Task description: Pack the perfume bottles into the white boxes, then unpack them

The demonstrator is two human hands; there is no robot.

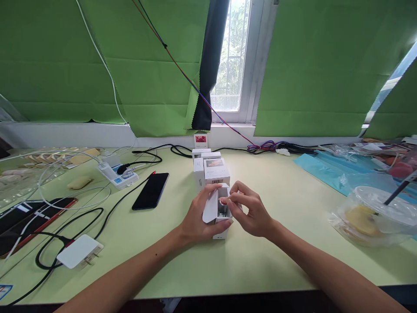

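Observation:
My left hand (195,221) grips a small white carton (217,216) standing on the pale green table (276,204), its top flap folded open toward me. A dark, shiny bottle top (223,207) shows inside the opening. My right hand (252,211) is at the carton's open top, with its fingertips pinched at the bottle top and the box edge. Just behind stand several more small white cartons (211,170), closed and grouped together.
A black phone (150,190) lies left of the cartons, with a white power strip (117,174), cables and a white charger (78,251) further left. At right sit a lidded plastic cup in a bag (374,215) and a blue sheet (325,169).

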